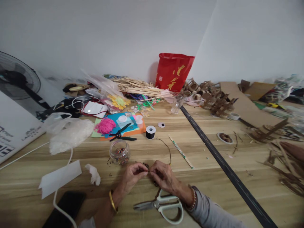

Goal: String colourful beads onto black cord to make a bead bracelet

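Note:
My left hand point(134, 174) and my right hand point(163, 175) meet over the table, each with thumb and forefinger pinched together. A short stretch of thin dark cord point(170, 152) shows between the two pinches; the same cord seems to loop back to a spool of black cord point(150, 133). Small dark beads point(145, 165) show beside my fingertips, partly hidden by the hands. An open clear jar of mixed beads point(120, 153) stands just beyond my left hand. White-handled scissors point(161, 205) lie below my right hand, blades pointing left.
Black-handled pliers point(121, 134) and pink yarn point(105, 126) rest on coloured paper. To the right are a paper-wrapped stick point(181, 152), a dark strip point(213, 155) and a small dish point(225, 138). A white cable point(57, 193) crosses the left side, near a phone-like black object point(65, 209).

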Tool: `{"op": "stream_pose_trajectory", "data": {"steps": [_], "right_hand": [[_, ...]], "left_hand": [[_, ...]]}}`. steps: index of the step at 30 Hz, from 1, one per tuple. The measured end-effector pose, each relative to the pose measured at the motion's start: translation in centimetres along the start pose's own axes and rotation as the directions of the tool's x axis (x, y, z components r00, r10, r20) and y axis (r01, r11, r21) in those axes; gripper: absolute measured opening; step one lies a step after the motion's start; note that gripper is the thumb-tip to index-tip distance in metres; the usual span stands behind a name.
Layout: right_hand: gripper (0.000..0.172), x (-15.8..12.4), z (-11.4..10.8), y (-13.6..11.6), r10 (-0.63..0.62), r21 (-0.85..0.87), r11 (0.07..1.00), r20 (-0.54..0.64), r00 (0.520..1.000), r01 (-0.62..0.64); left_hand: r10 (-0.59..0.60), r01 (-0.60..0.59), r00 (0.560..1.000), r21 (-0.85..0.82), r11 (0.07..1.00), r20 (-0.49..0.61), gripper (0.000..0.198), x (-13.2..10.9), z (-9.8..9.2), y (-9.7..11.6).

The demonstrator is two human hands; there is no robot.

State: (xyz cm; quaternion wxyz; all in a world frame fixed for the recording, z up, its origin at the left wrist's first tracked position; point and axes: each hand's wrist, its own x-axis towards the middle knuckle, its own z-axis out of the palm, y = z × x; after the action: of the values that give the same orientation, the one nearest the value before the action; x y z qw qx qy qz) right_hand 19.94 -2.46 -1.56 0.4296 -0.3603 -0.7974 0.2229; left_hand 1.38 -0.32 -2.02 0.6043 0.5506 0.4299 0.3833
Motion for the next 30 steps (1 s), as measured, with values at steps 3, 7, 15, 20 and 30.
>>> {"op": "stream_pose_trajectory", "data": {"steps": [3,7,15,20,30], "right_hand": [[0.019,0.07,-0.01,-0.05,-0.007,-0.002,1.0,-0.003,1.0,0.007],[0.019,0.2,-0.11,-0.24,-0.022,-0.003,1.0,0.0,1.0,0.022],[0.016,0.14,0.01,-0.11,-0.032,0.014,0.999,0.017,0.999,0.032],[0.014,0.04,0.04,0.0,-0.027,0.018,0.999,0.019,0.999,0.027],[0.015,-0.11,0.17,0.12,-0.028,0.009,1.0,0.008,1.0,0.028]], "left_hand": [[0.003,-0.003,1.0,-0.014,1.0,0.008,0.012,0.01,0.01,-0.04],[0.012,-0.012,1.0,-0.018,1.0,0.013,0.012,-0.08,0.05,0.03],[-0.014,0.014,1.0,-0.051,0.999,-0.002,0.015,-0.15,0.24,0.14],[-0.02,0.02,1.0,-0.051,0.999,-0.013,0.015,-0.13,0.26,0.4],[-0.052,0.053,0.999,-0.022,0.998,0.007,0.016,-0.12,0.17,0.59]]}}
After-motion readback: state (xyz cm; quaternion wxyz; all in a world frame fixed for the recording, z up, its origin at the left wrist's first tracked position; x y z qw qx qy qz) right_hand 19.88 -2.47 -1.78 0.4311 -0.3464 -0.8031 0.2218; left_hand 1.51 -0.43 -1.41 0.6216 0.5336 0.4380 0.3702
